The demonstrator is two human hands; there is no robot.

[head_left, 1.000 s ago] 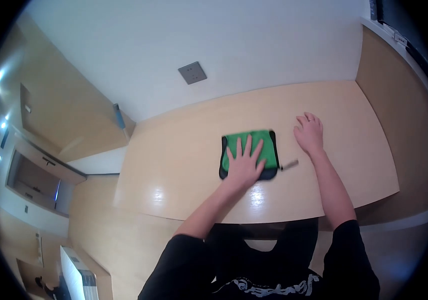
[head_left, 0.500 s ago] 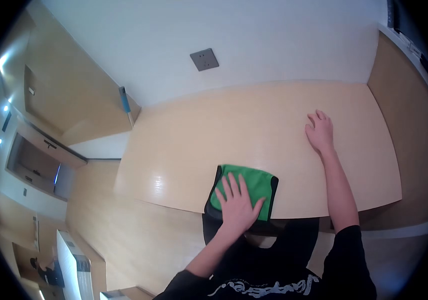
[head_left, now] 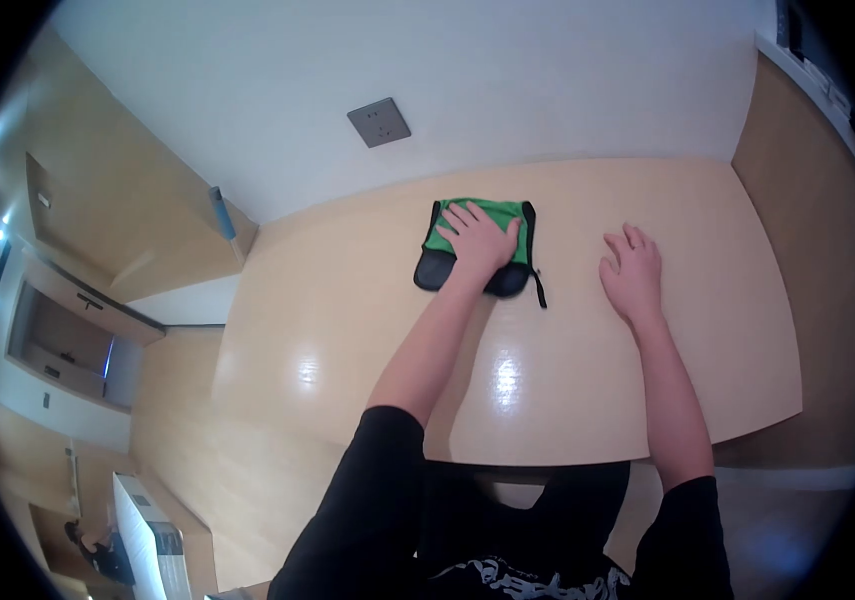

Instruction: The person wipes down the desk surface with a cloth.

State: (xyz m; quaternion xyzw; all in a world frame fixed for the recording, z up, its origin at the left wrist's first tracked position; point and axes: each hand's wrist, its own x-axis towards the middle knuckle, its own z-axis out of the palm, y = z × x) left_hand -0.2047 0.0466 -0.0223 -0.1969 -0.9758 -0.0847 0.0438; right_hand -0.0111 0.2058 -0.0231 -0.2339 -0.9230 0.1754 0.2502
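My left hand lies flat, fingers spread, on a green cloth with black edging. The cloth's lower part is a smooth black panel, and a short black strap hangs from its lower right corner. It rests flat on the far half of the light wooden table, partly covered by my hand. To the right, my right hand rests on the tabletop, empty, with loosely curved fingers apart. It does not touch the cloth.
A grey wall socket sits above the table's far edge. Wooden panels flank the table, the right one close beside it. A blue-topped strip stands at the left corner. Another person is at the far lower left.
My left hand has pushed forward across the table with the cloth beneath it, from the near edge to the far half. My right hand has stayed almost in place.
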